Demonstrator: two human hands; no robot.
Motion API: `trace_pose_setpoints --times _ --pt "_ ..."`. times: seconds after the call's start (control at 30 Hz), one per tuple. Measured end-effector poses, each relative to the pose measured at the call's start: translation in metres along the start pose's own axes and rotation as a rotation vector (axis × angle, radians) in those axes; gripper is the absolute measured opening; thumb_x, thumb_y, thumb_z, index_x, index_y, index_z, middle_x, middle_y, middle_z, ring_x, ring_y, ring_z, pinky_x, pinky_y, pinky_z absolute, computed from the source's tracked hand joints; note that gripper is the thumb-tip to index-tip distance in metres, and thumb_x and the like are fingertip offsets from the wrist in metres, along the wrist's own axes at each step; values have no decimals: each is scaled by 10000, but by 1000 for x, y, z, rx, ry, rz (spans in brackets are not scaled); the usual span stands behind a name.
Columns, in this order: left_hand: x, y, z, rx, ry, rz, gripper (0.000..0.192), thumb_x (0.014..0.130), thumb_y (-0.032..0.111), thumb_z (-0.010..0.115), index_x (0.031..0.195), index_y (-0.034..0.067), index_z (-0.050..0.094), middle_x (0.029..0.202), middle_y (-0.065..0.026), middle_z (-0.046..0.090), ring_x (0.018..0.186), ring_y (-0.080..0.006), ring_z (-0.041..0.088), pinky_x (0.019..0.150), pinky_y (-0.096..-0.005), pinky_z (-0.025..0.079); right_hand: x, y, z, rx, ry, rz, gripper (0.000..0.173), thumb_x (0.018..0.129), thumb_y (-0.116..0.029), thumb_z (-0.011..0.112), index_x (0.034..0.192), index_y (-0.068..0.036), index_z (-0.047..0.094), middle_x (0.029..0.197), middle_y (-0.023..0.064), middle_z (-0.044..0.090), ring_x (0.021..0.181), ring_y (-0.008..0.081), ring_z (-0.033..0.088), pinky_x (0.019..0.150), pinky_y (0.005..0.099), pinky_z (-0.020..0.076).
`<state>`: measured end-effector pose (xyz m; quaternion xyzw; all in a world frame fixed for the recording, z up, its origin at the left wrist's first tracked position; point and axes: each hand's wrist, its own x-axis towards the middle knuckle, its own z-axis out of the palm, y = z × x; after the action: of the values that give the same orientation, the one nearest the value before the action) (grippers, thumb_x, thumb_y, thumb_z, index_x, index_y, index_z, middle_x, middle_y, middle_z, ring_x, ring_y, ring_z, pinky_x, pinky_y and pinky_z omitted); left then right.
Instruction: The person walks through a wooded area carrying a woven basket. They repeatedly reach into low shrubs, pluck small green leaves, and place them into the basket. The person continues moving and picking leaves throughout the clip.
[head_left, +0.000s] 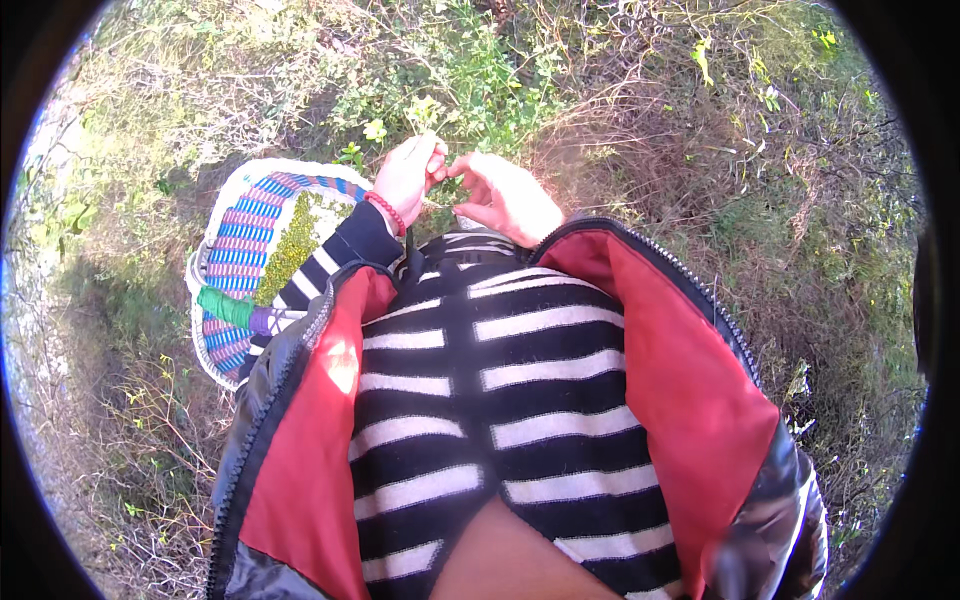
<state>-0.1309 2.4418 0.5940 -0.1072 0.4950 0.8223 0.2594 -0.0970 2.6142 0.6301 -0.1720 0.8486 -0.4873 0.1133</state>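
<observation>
My left hand (405, 178), with a red bead bracelet (386, 211) at its wrist, is raised in front of my body with curled fingers. Whether a thin stem sits between those fingertips is too bright to tell. Close to its right, my right hand (514, 196) curves inward, its thumb and forefinger apart and the forefinger near the left fingertips. Just beyond the hands grow leafy green plants (487, 82) with a pale yellow-green sprig (424, 111). A woven basket (236, 255) hangs by my left forearm, holding small yellow-green buds or berries (289, 251); my sleeve hides part of them.
The basket's handle is wrapped in green material (225, 306). Dry, tangled brush (630, 127) spreads ahead and to the right. Thin bare twigs (161, 420) stand at the lower left. My unzipped jacket with red lining (675, 375) hangs wide on both sides.
</observation>
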Motion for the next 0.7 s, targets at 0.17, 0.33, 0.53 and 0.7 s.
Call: trace_pose_setpoints --times 0.17,0.33,0.53,0.7 --pt "-2 -2 5 231 -33 118 270 929 227 404 810 19 527 682 -14 493 632 -114 470 646 -267 408 2 -14 -3 -155 60 -118 91 749 -127 607 793 -58 566 723 109 554 716 272 563 655 336 455" --pt "-2 -7 1 731 -5 132 354 929 292 393 790 5 545 659 -12 518 611 -121 487 601 -260 388 12 -14 -20 -129 107 -109 69 765 -85 609 823 -50 602 715 79 590 665 202 588 618 291 469" --pt "2 -8 -15 281 -94 100 132 871 143 474 891 36 549 791 9 511 678 -69 479 631 -213 392 11 22 -34 913 58 278 186 859 -51 510 1020 34 547 895 96 600 793 162 605 742 290 518" --pt "1 -8 -21 355 -106 155 297 942 271 390 869 37 559 666 6 477 566 -67 445 552 -211 378 -3 56 -20 1303 12 444 220 861 14 418 1048 54 528 944 132 589 861 214 595 812 339 503"
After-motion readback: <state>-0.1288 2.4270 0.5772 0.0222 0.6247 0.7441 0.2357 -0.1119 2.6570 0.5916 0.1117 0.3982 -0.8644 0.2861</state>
